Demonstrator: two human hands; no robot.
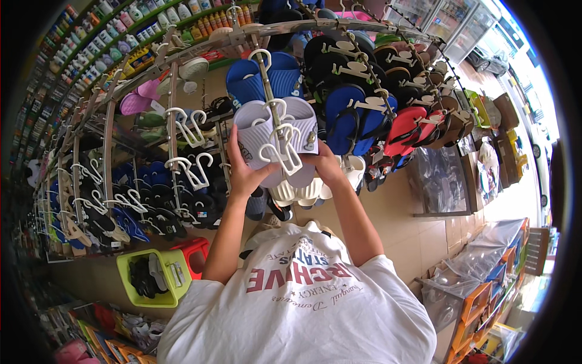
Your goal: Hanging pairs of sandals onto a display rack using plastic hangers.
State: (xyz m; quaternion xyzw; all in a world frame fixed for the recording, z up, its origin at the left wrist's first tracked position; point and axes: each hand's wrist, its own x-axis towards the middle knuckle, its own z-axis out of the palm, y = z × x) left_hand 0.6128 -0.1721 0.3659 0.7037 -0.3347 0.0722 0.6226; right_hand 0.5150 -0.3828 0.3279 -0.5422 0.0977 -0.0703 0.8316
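A pair of pale lavender slide sandals (pixel 250 124) hangs on a metal display arm (pixel 267 82) in front of me, with white plastic hangers (pixel 284 151) at the arm's near end. My left hand (pixel 244 175) grips the left slide from its outer side, thumb reaching under the hangers. Around the lower edge of the right slide, my right hand (pixel 326 165) is closed, its fingers partly hidden behind the sandal. Behind this pair hang blue slides (pixel 245 79) on the same arm. Cream-white footwear (pixel 297 192) shows below my hands.
Racks of flip-flops (pixel 345 118) stand to the right, and arms with empty white hangers (pixel 188 127) to the left. A lime-green basket (pixel 136 297) holding dark footwear sits on the floor beside a red stool (pixel 197 255). Plastic-covered goods (pixel 445 297) stand at the lower right.
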